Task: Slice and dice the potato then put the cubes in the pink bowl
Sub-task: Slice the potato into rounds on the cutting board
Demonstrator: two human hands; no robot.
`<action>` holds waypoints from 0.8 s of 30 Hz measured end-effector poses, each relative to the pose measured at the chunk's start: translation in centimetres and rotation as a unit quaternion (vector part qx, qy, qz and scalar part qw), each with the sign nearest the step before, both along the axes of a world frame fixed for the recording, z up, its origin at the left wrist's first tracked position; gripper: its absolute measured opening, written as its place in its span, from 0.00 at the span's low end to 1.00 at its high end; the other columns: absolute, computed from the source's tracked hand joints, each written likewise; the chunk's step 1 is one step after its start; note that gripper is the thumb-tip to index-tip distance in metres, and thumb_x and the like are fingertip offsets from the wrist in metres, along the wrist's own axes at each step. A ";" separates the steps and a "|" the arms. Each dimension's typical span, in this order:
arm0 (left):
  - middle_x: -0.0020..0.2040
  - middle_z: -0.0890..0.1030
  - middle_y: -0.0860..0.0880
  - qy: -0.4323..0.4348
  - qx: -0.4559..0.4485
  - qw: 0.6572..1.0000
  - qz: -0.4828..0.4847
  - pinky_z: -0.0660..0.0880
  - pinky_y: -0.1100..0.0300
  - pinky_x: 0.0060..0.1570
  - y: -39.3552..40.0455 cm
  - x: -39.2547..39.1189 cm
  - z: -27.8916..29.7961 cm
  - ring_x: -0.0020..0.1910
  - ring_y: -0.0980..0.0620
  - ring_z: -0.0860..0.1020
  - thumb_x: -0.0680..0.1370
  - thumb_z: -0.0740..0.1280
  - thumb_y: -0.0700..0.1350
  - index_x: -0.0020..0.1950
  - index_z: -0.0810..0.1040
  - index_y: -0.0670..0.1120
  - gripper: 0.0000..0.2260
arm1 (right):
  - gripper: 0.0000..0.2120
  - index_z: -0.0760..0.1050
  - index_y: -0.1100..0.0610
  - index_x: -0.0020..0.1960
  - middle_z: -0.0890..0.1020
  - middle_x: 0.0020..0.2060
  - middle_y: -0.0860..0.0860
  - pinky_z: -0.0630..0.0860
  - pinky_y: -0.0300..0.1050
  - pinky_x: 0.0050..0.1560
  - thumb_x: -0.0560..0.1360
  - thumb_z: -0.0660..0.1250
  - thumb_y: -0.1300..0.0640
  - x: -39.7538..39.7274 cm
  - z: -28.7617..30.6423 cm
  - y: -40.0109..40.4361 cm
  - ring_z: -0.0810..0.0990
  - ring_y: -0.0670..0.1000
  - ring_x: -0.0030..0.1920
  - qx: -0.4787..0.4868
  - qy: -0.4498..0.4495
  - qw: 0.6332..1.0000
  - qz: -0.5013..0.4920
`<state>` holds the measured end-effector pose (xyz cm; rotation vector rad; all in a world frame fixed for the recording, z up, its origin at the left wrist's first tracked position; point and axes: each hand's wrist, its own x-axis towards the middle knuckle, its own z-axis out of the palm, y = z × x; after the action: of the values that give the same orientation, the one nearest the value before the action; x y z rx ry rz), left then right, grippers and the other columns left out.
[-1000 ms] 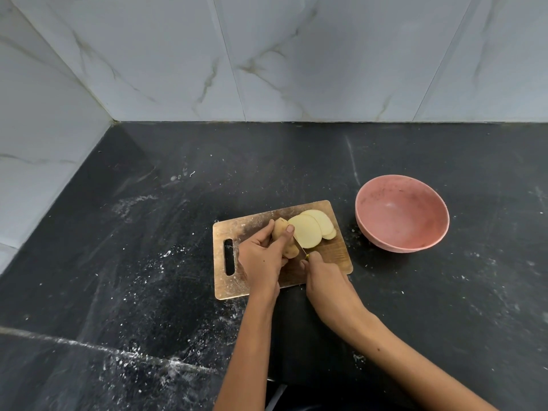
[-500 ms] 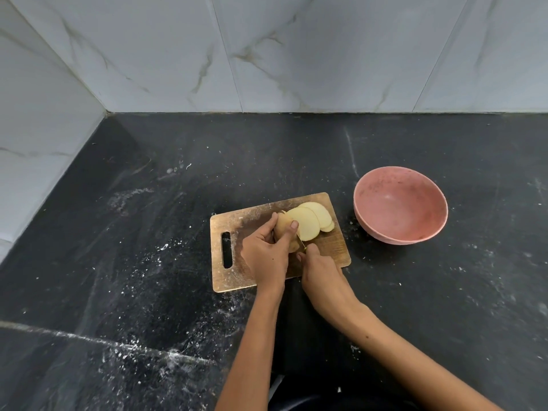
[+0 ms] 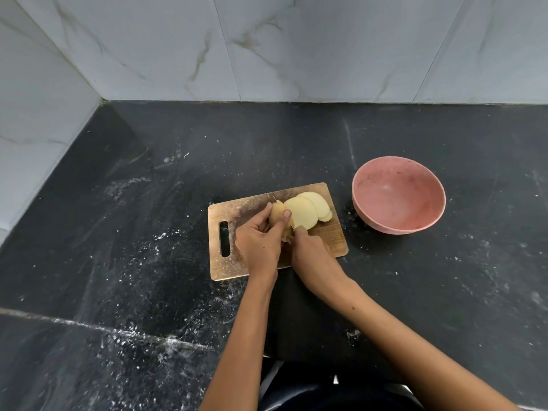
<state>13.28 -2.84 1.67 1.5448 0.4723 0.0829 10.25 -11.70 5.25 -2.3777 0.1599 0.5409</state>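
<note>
Fingers of the left hand (image 3: 258,241) curl round the potato (image 3: 278,215); right hand (image 3: 311,253) grips a mostly hidden knife. Keep fingertips tucked, slices (image 3: 307,209) even.

A dark black counter (image 3: 148,262) is sitting in a corner, with white dust sprinkled on it. White tile walls (image 3: 296,46) with thin brown-grey lines are standing behind it and on the left.

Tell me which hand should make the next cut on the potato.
Right hand, probably: it sits at the potato's cut face beside the slices, seemingly on the knife, while the left hand grips the uncut piece steady.
</note>
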 end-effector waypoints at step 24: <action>0.52 0.84 0.45 0.019 -0.045 0.999 -0.014 0.81 0.45 0.47 0.6 -0.3 1.0 0.50 0.50 0.83 0.71 0.75 0.41 0.62 0.79 0.40 0.20 | 0.04 0.61 0.54 0.51 0.78 0.48 0.56 0.74 0.53 0.47 0.83 0.52 0.54 -1.7 -0.2 -0.1 0.78 0.58 0.51 -0.039 0.026 0.999 0.028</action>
<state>13.02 -2.25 2.65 1.4660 0.4786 0.0095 8.51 -11.85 5.09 -2.4505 0.1410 0.6331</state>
